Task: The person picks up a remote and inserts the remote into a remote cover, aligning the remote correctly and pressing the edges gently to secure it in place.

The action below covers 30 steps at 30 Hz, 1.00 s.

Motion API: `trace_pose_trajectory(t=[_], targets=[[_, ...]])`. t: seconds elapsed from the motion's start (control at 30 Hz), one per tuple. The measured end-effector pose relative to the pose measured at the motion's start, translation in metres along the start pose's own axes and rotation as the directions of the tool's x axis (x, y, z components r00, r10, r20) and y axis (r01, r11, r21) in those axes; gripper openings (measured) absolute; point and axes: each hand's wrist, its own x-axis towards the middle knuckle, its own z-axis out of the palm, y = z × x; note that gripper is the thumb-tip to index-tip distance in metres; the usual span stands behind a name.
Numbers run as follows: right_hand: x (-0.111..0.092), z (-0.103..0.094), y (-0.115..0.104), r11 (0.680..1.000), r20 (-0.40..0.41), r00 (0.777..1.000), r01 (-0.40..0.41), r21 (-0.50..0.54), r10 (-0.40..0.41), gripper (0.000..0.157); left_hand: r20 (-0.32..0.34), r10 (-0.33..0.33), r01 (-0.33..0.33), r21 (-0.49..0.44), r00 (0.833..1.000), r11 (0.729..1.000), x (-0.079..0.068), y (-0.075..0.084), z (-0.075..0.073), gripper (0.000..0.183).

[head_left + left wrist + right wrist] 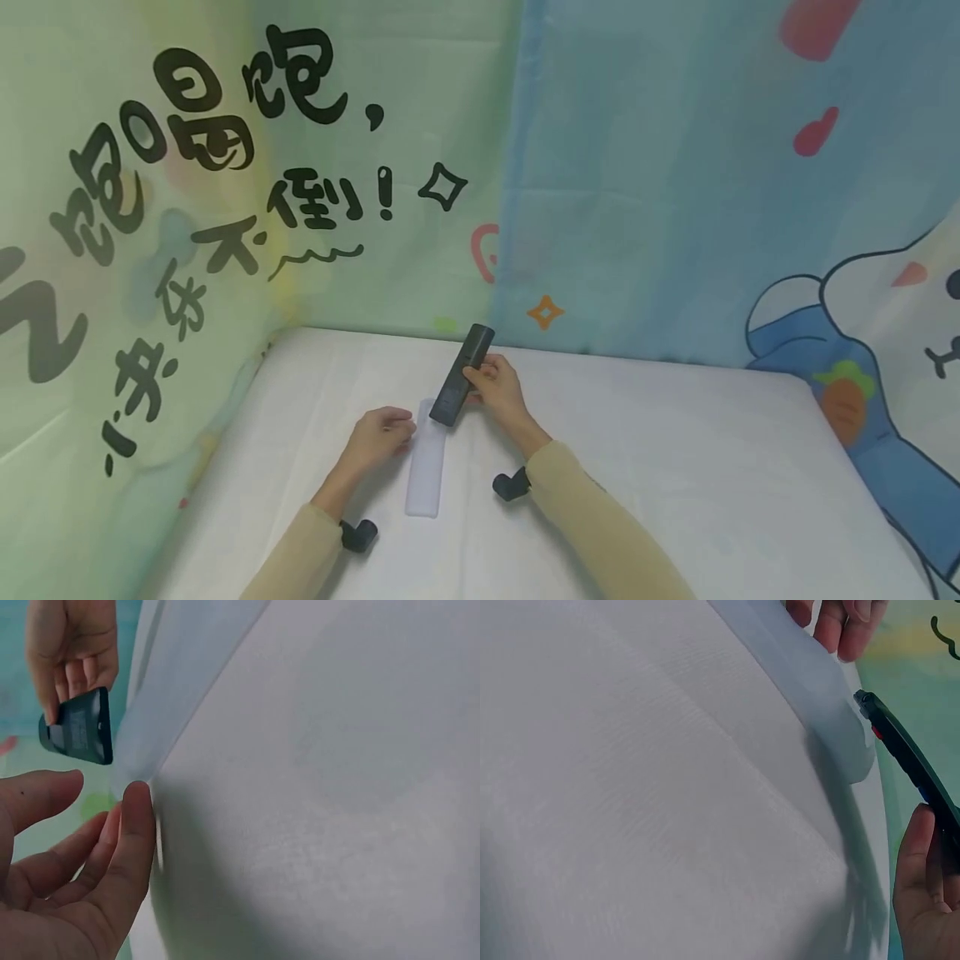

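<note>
A backdrop [637,208], green on the left and blue on the right, fills the upper part of the head view and runs down both sides. Below it, the white table [712,467] spreads across the lower half of the frame. Black lettering [311,200] curves over the backdrop at upper left, and a printed rabbit [885,400] in blue stands along the right edge. Two beige sleeves [600,529] come in from the bottom edge.

The pale, translucent cover [426,475] lies on the table just below and left of the frame's centre, its long side running nearly up and down. The black remote [461,375] is held up near the centre, tilted with its top to the right; its lower end overlaps the cover's upper end in the head view, yet the right wrist view shows the two apart.

The right hand [498,387] pinches the remote by its side, between thumb and fingers. The left hand [380,435] is beside the cover's upper left edge, thumb spread away from loosely bent fingers; whether a fingertip touches the cover, I cannot tell.

Small black cameras [360,537] sit at both wrists. Smallest is a red button [877,733] on the remote.
</note>
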Motion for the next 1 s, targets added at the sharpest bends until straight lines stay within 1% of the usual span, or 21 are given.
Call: trace_pose_trajectory(t=[0.13,0.43,0.5,0.6,0.77,1.0], targets=[[0.0,0.004,0.002,0.999,-0.003,1.0,-0.01,-0.034,0.01,0.033,0.028,-0.004,0.003,0.044,1.0,0.999,0.004,0.0,0.001,0.032],[0.001,0.012,0.002,0.997,0.015,0.998,-0.058,-0.06,0.059,0.036,0.036,-0.018,0.014,0.112,0.999,0.994,0.009,0.003,0.004,0.029],[0.001,0.013,0.003,0.995,0.016,0.997,-0.067,-0.069,0.069,0.037,0.041,-0.007,0.002,0.132,0.999,0.991,0.011,0.004,0.005,0.028],[0.002,0.015,0.005,0.995,0.031,0.996,-0.077,-0.059,0.079,0.037,0.045,0.002,-0.009,0.149,0.999,0.989,0.013,0.004,0.006,0.027],[0.001,0.019,0.006,0.995,0.057,0.993,-0.102,-0.002,0.101,0.036,0.052,0.001,-0.009,0.157,0.999,0.988,0.015,0.002,0.007,0.027],[0.002,0.026,0.009,0.994,0.069,0.993,-0.103,0.045,0.099,0.035,0.032,-0.001,-0.005,0.177,0.999,0.984,0.017,-0.001,0.008,0.026]])
